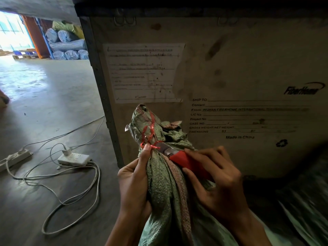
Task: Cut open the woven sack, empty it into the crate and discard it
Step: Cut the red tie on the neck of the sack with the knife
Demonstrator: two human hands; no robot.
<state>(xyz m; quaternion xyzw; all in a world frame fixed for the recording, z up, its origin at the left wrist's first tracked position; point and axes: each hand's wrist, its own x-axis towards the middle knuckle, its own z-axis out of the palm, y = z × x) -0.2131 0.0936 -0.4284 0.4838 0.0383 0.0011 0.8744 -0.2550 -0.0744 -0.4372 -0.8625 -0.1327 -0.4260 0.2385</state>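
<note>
My left hand (134, 181) grips the green woven sack (165, 189) neck taut below its red plastic tie (150, 137), against the plywood crate (230, 68), so my right hand (218, 181), pinching the red-handled cutter (186, 160), can slice it.

Dim interior. Daylight is admitted through a blown-out doorway (14, 31), upper left; glare is thrown on the floor (35, 80). Lower right is blurred; edges are bowed by wide-angle distortion.

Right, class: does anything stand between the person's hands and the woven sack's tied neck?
Nothing visible does. The left hand grips the sack just below the red tie; the right hand holds a red cutter with its blade at the tie.
</note>
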